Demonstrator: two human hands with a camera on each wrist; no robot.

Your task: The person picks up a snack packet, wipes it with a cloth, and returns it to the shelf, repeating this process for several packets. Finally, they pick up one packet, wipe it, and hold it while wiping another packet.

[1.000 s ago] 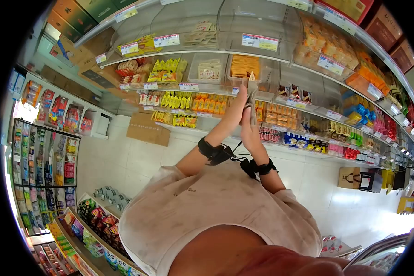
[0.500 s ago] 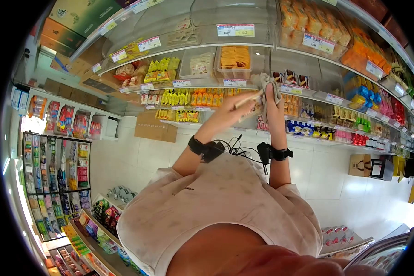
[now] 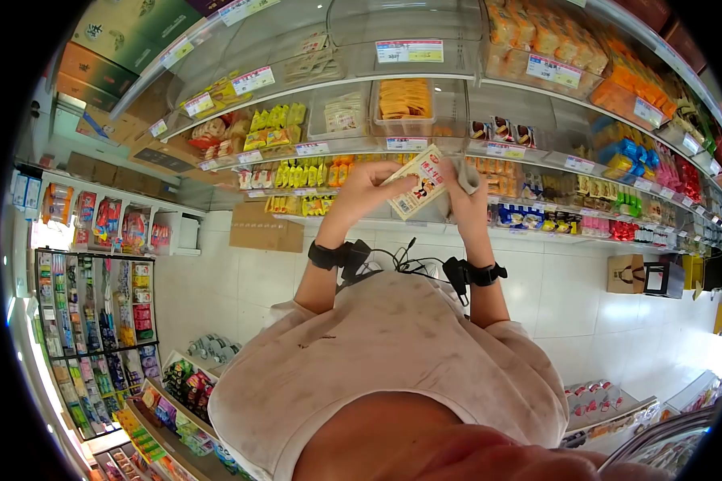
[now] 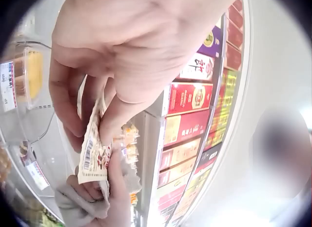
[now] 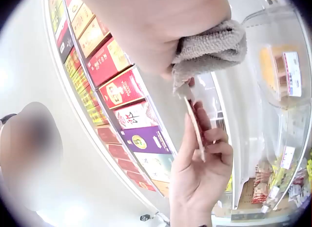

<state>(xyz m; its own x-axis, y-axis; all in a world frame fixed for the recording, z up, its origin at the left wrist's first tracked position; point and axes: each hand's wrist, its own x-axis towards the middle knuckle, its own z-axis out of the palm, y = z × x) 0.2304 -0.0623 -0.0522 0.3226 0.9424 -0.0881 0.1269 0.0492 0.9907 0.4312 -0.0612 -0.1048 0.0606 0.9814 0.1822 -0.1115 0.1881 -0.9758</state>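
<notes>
A flat cream packet with red lettering and a cartoon print is tilted between my two hands, in front of the shelves. My left hand pinches it between thumb and fingers; the left wrist view shows the packet nearly edge-on, its barcode facing out. My right hand grips a folded grey cloth at the packet's other end. In the right wrist view the cloth comes right to the packet's top edge, above the left hand.
Snack shelves with price tags curve across the front. A clear tub of orange packets stands just beyond my hands. Below the shelves, a cardboard box sits on the tiled floor. Loose black cables hang between the wrist straps.
My hands were pressed together with the cloth near the tub, then parted and came lower. The packet has turned its printed face up toward the head camera.
</notes>
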